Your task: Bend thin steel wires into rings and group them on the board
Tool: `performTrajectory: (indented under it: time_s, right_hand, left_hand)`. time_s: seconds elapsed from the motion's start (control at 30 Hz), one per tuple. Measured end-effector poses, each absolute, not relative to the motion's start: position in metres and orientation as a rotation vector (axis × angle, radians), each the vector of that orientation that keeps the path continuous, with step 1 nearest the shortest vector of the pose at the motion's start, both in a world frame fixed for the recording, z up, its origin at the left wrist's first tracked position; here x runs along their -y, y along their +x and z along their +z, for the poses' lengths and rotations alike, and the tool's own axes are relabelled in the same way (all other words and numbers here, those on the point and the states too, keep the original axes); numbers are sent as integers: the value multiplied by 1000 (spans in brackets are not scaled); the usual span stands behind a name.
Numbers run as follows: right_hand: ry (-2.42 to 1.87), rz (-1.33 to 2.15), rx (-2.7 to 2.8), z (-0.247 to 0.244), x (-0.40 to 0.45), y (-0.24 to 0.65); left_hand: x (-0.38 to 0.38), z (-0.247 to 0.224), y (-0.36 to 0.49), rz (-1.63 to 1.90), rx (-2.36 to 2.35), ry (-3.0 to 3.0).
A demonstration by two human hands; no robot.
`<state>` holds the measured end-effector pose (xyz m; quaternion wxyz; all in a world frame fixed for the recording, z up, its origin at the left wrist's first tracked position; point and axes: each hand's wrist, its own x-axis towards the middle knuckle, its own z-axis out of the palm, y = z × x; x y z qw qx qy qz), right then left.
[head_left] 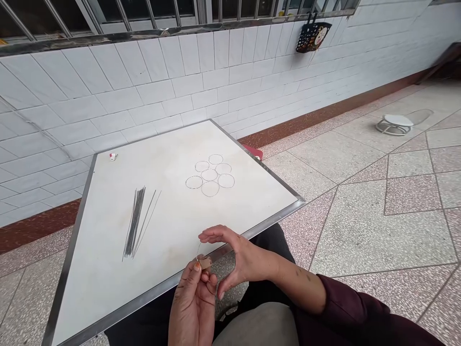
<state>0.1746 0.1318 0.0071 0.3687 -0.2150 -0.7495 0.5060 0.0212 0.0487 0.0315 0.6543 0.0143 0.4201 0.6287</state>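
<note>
Near the front edge of the table, my left hand (194, 300) pinches a thin wire ring (198, 251) together with a small tan piece (205, 263), whose kind I cannot make out. My right hand (241, 254) is curved in a wide C around the ring's far side, thumb and fingers spread apart. Part of the ring is hidden by the hands. Several finished-looking wire rings (210, 189) lie grouped flat on the white table (173, 221). To the left lies a bundle of straight dark wires (134, 223), with 2 loose wires (147, 223) beside it.
A small white and red object (113, 156) sits at the table's far left corner. Behind stands a white tiled wall (144, 91), with a black basket (313, 36) hanging from the window bars. A low white stool (395, 124) is on the floor at right.
</note>
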Motion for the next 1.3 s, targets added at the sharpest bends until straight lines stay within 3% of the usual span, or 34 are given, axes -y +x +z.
performTrajectory:
  time_s: [1.3]
  right_hand:
    - [-662, 1195, 2007, 9, -133, 181]
  left_hand:
    - [-51, 33, 24, 1418, -1059, 3]
